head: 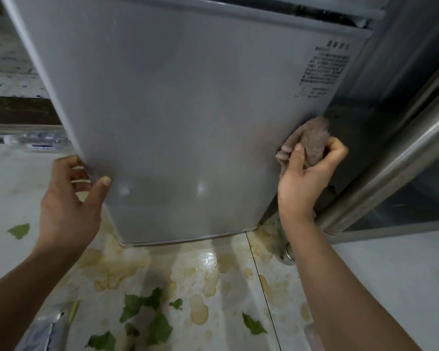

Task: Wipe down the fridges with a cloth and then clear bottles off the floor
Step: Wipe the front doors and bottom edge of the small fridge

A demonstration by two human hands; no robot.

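A grey fridge door fills the middle of the view, its lower edge standing just above the tiled floor. At about 8 o'clock the left hand grips the door's left edge, thumb laid flat on the front face and the other fingers curled round behind the edge. At about 3 o'clock the right hand holds a bunched brown cloth, fingers and thumb closed round it, and the cloth touches the door's right edge just below a block of printed text (too small to read).

Beyond the left hand, at 9 o'clock, a clear plastic bottle with a blue-and-white label lies on its side on the floor, close to the fridge door's left edge. At 3 to 4 o'clock a steel tube slants down to the floor beside the right wrist.

The floor below the door, from 5 to 7 o'clock, carries yellowish liquid stains and several torn green leaf scraps, with 1 more scrap apart at 8 o'clock. At the bottom left corner something clear and plastic-looking shows, too blurred to identify.
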